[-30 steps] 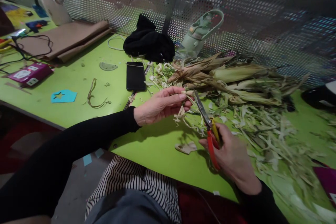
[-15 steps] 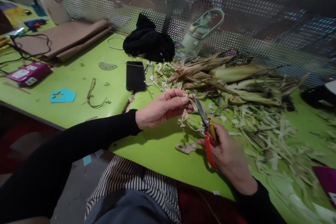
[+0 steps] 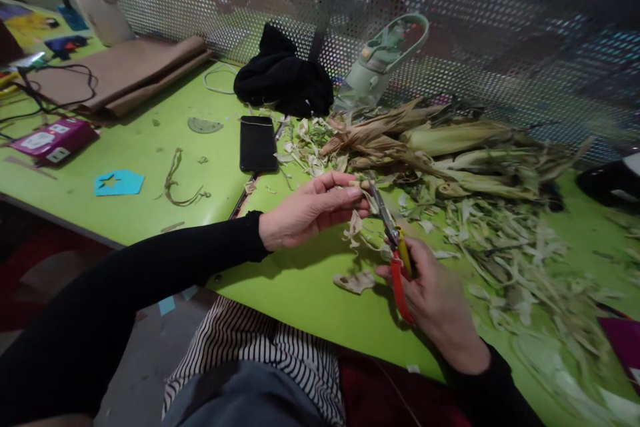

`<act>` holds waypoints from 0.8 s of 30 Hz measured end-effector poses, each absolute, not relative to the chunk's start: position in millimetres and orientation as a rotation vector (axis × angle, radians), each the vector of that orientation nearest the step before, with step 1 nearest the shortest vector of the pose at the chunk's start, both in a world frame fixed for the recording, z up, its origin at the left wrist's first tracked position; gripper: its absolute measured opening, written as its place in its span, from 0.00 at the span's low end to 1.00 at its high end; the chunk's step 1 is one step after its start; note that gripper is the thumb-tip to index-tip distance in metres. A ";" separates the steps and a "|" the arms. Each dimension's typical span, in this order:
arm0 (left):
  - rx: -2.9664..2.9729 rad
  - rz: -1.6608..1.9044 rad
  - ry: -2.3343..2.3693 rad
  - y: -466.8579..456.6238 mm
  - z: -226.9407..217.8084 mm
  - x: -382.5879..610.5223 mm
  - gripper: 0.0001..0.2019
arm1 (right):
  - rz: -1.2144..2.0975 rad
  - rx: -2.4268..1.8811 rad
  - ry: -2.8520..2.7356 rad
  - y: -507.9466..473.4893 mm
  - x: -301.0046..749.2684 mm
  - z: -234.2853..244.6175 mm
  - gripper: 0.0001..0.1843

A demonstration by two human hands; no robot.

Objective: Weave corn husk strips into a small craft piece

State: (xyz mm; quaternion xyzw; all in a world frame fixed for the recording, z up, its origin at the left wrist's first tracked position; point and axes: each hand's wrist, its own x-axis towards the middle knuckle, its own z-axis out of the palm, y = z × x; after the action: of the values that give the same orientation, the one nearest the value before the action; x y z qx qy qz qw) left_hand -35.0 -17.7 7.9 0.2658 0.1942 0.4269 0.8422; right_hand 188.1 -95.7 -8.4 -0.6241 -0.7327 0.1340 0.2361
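My left hand (image 3: 310, 208) pinches a pale piece of corn husk (image 3: 356, 221) between thumb and fingertips, just above the green table (image 3: 150, 147). My right hand (image 3: 436, 299) is closed around the handles of red and yellow scissors (image 3: 395, 250), whose blades point up and left and meet the husk at my left fingertips. A curled husk scrap (image 3: 354, 281) lies on the table below both hands. Behind them sits a pile of corn ears in dry husks (image 3: 450, 147), with many cut husk strips (image 3: 505, 247) spread to the right.
A black phone (image 3: 258, 143) lies left of the husks, with black cloth (image 3: 283, 77) and a pale green handled object (image 3: 383, 60) behind. Brown paper (image 3: 120, 73), a magenta box (image 3: 53, 140), a blue cut-out (image 3: 119, 182), cables and a perforated metal screen (image 3: 500, 27) border the table.
The scissors and my right hand have shifted slightly left and up toward the husk. My left hand keeps its pinch and has barely moved.
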 end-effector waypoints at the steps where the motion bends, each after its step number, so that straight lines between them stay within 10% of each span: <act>1: 0.554 0.900 0.412 -18.3 8.0 -34.7 0.06 | 0.357 -1.706 -2.014 -95.8 187.9 -8.4 0.24; 24: 0.889 1.003 0.507 -10.1 6.5 -39.4 0.12 | 0.175 -1.931 -1.931 -88.6 206.4 -7.3 0.24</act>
State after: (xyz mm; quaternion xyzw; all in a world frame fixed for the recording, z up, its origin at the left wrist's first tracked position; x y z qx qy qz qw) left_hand -39.4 -10.1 6.5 0.4075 0.2323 0.4595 0.7542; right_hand 206.4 -88.6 -7.3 -0.6911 -0.6913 0.0626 0.2012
